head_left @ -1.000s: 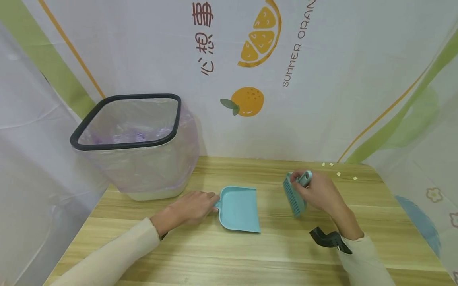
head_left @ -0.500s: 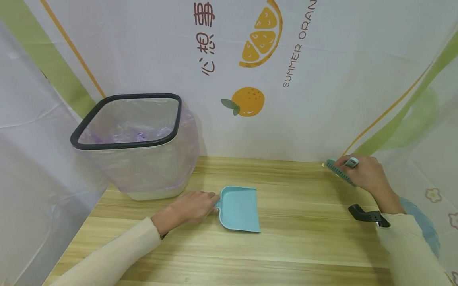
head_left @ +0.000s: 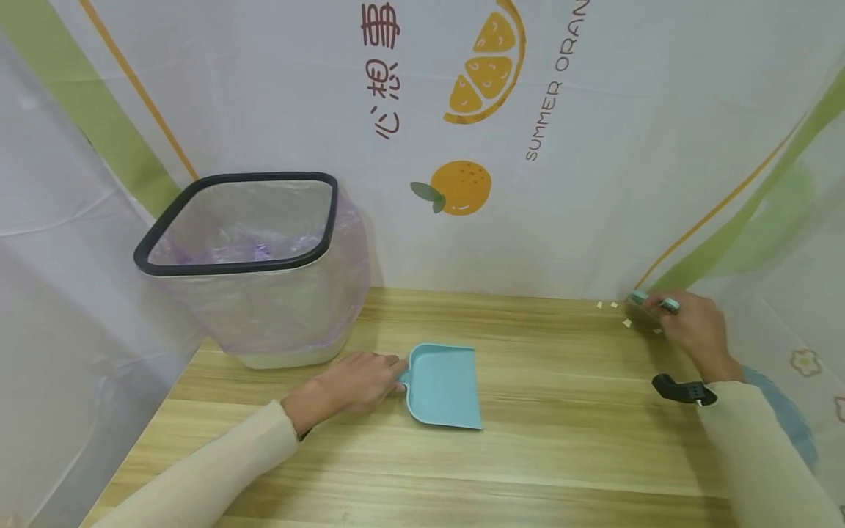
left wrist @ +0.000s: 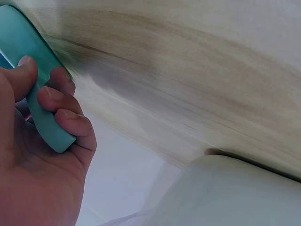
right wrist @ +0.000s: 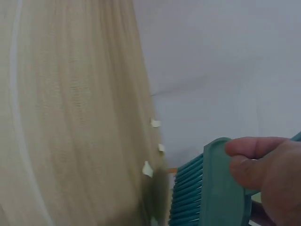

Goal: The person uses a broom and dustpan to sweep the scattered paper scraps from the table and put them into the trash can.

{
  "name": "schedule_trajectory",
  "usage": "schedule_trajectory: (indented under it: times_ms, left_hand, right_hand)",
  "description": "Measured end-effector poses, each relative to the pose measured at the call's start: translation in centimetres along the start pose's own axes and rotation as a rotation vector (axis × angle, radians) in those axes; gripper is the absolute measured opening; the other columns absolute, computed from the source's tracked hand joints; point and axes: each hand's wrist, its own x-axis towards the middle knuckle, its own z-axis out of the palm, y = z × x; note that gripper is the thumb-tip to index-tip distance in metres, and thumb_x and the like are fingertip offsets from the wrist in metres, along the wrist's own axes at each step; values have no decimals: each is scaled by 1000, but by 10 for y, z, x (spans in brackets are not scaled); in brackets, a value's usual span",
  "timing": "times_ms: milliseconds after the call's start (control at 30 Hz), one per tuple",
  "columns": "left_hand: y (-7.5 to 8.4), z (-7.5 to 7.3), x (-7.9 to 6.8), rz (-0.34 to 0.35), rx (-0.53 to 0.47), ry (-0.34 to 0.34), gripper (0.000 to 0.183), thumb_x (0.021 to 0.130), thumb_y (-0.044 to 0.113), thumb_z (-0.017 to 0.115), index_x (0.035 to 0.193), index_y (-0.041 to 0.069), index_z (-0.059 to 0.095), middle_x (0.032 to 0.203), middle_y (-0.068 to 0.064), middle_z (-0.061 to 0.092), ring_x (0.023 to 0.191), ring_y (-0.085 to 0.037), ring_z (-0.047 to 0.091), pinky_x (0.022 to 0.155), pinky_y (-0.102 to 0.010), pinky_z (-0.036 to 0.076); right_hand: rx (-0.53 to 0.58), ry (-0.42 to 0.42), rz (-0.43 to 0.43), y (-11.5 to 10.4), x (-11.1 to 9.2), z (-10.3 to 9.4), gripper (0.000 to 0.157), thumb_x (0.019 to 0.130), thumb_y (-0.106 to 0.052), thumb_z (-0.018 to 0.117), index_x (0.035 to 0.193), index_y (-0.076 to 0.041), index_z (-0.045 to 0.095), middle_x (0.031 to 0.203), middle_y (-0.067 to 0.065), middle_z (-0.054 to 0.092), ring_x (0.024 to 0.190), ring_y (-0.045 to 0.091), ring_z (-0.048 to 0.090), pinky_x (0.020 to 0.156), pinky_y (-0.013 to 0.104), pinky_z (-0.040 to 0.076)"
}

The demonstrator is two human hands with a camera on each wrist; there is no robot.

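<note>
My left hand [head_left: 370,380] grips the handle of a light blue dustpan [head_left: 444,386], which lies on the wooden table with its wide edge facing right. In the left wrist view, fingers and thumb curl round that handle. At the far right corner, my right hand [head_left: 696,326] holds a small teal brush [right wrist: 218,183]. Thumb and finger pinch the brush's back in the right wrist view, its bristles pointing toward the table edge. Several small pale scraps [head_left: 627,323] lie just left of the brush, close to the back edge; my right hand partly hides that spot.
A bin [head_left: 290,308] with a black rim and a thin purplish liner stands at the back left, beyond my left hand. A white printed curtain [head_left: 568,220] hangs along the table's back edge [head_left: 502,295]. More cloth hangs at both sides.
The brush has gone from right of the dustpan to the far right corner, turning on the way. It covered the scraps half a second ago; now they show beside it. Left hand and dustpan stay put.
</note>
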Motion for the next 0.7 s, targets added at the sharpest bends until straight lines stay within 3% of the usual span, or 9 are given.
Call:
schedule_trajectory:
  times_ms: [167, 333, 433, 533, 700]
  left_hand:
    - [1, -1, 1, 6, 10, -2, 20, 114, 24, 64, 117, 5, 64, 100, -6, 68, 85, -23, 70, 75, -41, 58]
    - [0, 0, 2, 8, 5, -1, 19, 113, 24, 65, 116, 5, 64, 100, -6, 68, 85, -22, 69, 75, -41, 57]
    - [0, 0, 2, 9, 2, -1, 19, 113, 23, 65, 116, 5, 64, 100, -5, 67, 84, -21, 68, 75, -40, 57]
    - [1, 0, 2, 6, -2, -6, 19, 113, 23, 65, 117, 4, 65, 100, -5, 67, 85, -21, 68, 76, -40, 57]
    - [1, 0, 1, 5, 5, -7, 19, 113, 23, 65, 116, 5, 64, 99, -5, 67, 82, -20, 67, 74, -39, 56]
  right_hand:
    - [30, -16, 35, -1, 0, 9, 18, 111, -10, 64, 114, -1, 79, 120, 36, 71, 105, 62, 65, 78, 71, 52]
    - [40, -16, 11, -7, 6, 15, 16, 110, -10, 67, 113, -3, 81, 124, 35, 70, 107, 63, 64, 81, 74, 50]
    - [46, -25, -34, -10, 10, 19, 13, 108, -8, 70, 111, -3, 82, 125, 34, 71, 102, 60, 66, 75, 69, 54]
    - [78, -46, -69, -14, 13, 20, 11, 107, -6, 72, 108, -4, 83, 124, 32, 72, 94, 51, 69, 65, 54, 54]
    - [131, -91, -107, -20, 13, 19, 10, 106, -5, 73, 107, -6, 83, 124, 32, 73, 93, 46, 67, 67, 50, 50]
